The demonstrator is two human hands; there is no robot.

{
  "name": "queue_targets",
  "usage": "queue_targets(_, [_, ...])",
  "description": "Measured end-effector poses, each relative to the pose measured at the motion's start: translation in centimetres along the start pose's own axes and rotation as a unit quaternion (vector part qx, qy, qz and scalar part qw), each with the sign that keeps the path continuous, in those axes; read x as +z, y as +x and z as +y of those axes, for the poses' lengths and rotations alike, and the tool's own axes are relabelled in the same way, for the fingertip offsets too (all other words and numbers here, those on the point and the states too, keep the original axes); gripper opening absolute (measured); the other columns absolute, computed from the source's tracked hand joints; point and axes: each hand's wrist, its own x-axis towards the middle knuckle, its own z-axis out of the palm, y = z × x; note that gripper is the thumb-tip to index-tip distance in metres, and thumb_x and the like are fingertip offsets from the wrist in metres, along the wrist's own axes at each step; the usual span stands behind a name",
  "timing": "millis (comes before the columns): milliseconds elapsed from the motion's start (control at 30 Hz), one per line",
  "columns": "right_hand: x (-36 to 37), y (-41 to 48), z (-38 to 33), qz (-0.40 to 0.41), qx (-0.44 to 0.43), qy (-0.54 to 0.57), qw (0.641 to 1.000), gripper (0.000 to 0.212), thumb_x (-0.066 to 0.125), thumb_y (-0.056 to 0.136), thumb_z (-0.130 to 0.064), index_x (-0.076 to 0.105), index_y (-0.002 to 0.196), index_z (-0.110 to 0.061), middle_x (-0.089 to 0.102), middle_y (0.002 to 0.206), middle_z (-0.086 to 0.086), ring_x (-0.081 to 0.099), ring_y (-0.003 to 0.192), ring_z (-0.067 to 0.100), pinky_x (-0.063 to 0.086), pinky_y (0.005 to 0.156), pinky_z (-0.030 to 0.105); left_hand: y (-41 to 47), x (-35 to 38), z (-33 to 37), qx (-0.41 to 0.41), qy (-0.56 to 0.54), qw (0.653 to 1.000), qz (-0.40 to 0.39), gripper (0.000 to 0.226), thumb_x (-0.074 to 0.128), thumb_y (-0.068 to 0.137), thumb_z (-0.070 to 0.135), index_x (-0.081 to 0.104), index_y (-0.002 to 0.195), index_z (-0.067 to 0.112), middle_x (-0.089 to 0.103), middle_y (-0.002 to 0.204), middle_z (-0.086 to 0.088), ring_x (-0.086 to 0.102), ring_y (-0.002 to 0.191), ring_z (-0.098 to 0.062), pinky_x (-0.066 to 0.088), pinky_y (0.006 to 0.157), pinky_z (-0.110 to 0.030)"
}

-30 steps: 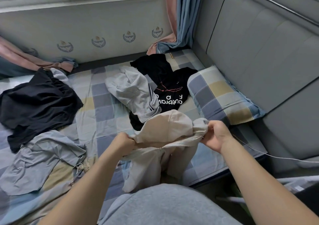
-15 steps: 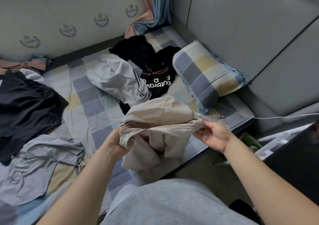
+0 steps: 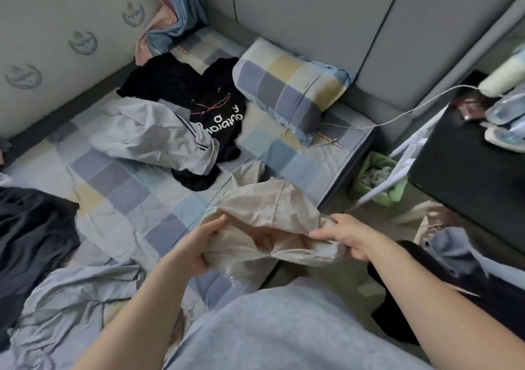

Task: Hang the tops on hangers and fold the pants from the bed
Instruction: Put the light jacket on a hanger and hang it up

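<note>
The only print with legible letters is on the black T-shirt (image 3: 224, 82) — white lettering, upside down from this view. One line reads roughly "Outbra", with a letter or two beyond it. The other line is mostly covered by the grey garment (image 3: 153, 139), and only an "a" shows clearly. An orange strip (image 3: 331, 141) on the mattress edge carries lettering too small to read. The wall crests (image 3: 83, 43) are too blurred to show any wording.

Both hands grip a beige garment (image 3: 264, 216) over the bed's (image 3: 119, 187) edge, the left hand (image 3: 199, 244) bunching one side and the right hand (image 3: 345, 234) pinching the other; a zipper edge shows, so it may be a jacket. Behind lie grey pants (image 3: 153, 139), a black top (image 3: 218, 114) and a pillow (image 3: 287, 88).
</note>
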Motion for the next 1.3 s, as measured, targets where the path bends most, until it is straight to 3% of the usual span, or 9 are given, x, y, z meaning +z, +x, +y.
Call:
queue_targets(100, [2.9,-1.9,5.0,0.149,-0.034,-0.002,0.988,0.003,0.070,0.084,-0.003,0.069,0.087,-0.005,0.063,0.080,0.011,0.054,0.068,0.020,0.035,0.058,0.029,-0.2,-0.9,-1.5,0.078,0.051,0.994,0.055,0.025,0.074,0.090,0.024,0.069,0.110,0.010,0.077,0.097,-0.015,0.074,0.081,-0.028,0.058,0.078,-0.041])
queue_targets(233, [5.6,-5.6,9.9,0.182,-0.060,0.293,0.937,0.021,0.047,0.096,0.004,0.066,0.101,-0.002,0.064,0.096,0.019,0.059,0.084,0.031,0.046,0.072,0.040,-1.0,-0.4,-3.2,0.131,0.090,0.982,0.104,0.017,0.072,0.091,0.022,0.068,0.107,0.017,0.073,0.104,-0.013,0.070,0.092,-0.029,0.057,0.073,-0.038])
queue_targets(300, [5.7,-7.9,11.8,0.188,-0.073,0.440,0.875,0.029,0.042,0.098,0.009,0.062,0.117,0.002,0.067,0.113,0.022,0.065,0.102,0.036,0.055,0.089,0.049,-1.5,0.2,-4.0,0.122,0.072,0.987,0.078,0.015,0.065,0.094,0.015,0.066,0.109,0.012,0.070,0.112,-0.017,0.066,0.106,-0.033,0.055,0.091,-0.047])
queue_targets(433, [5.2,-12.6,14.4,0.194,-0.056,0.568,0.798,0.028,0.043,0.103,-0.004,0.067,0.117,-0.001,0.072,0.116,0.019,0.072,0.102,0.031,0.061,0.078,0.039,-2.5,3.1,-5.3,0.115,0.106,0.987,-0.026,0.033,0.050,0.102,0.014,0.058,0.131,0.001,0.065,0.127,-0.023,0.061,0.122,-0.034,0.043,0.111,-0.053])
queue_targets(533, [4.6,-16.0,16.8,0.175,-0.045,0.596,0.782,0.036,0.040,0.103,-0.015,0.073,0.112,-0.004,0.073,0.116,0.017,0.073,0.101,0.030,0.060,0.079,0.039,-3.6,7.2,-6.1,0.094,0.165,0.980,-0.062,0.035,0.054,0.103,0.023,0.060,0.131,0.003,0.068,0.123,-0.022,0.064,0.117,-0.034,0.049,0.105,-0.051])
queue_targets(767, [2.6,-23.7,25.2,0.201,-0.059,0.656,0.725,0.043,0.035,0.103,-0.025,0.070,0.115,-0.002,0.071,0.118,0.019,0.072,0.100,0.032,0.052,0.085,0.045,-7.0,18.1,-11.1,-0.001,0.332,0.930,-0.157,0.035,0.054,0.103,0.036,0.070,0.100,0.005,0.072,0.084,-0.014,0.070,0.066,-0.027,0.057,0.053,-0.033])
queue_targets(900, [0.7,-28.3,32.2,0.262,-0.056,0.713,0.648,0.054,0.033,0.104,-0.027,0.079,0.092,-0.003,0.077,0.096,0.017,0.076,0.080,0.029,0.057,0.069,0.039,-9.4,24.0,-17.7,-0.065,0.389,0.894,-0.212,0.039,0.055,0.101,0.035,0.078,0.088,0.006,0.073,0.089,-0.011,0.066,0.077,-0.026,0.061,0.054,-0.038])
queue_targets(1167, [-3.7,-38.0,46.4,0.396,-0.113,0.763,0.498,0.036,0.051,0.103,-0.030,0.065,0.131,-0.012,0.068,0.127,0.017,0.064,0.119,0.033,0.048,0.103,0.052,-14.9,36.0,-33.3,-0.050,0.491,0.833,-0.250,0.041,0.057,0.100,0.040,0.069,0.119,0.005,0.073,0.113,-0.018,0.072,0.098,-0.034,0.061,0.070,-0.040])
queue_targets(1300, [-6.4,-41.4,52.6,0.461,-0.111,0.736,0.483,0.032,0.048,0.106,-0.025,0.068,0.122,-0.006,0.071,0.118,0.017,0.068,0.112,0.031,0.051,0.101,0.049,-17.5,42.0,-40.1,0.014,0.500,0.820,-0.278,0.033,0.059,0.099,0.037,0.071,0.109,0.008,0.076,0.086,-0.016,0.076,0.079,-0.029,0.061,0.070,-0.039])
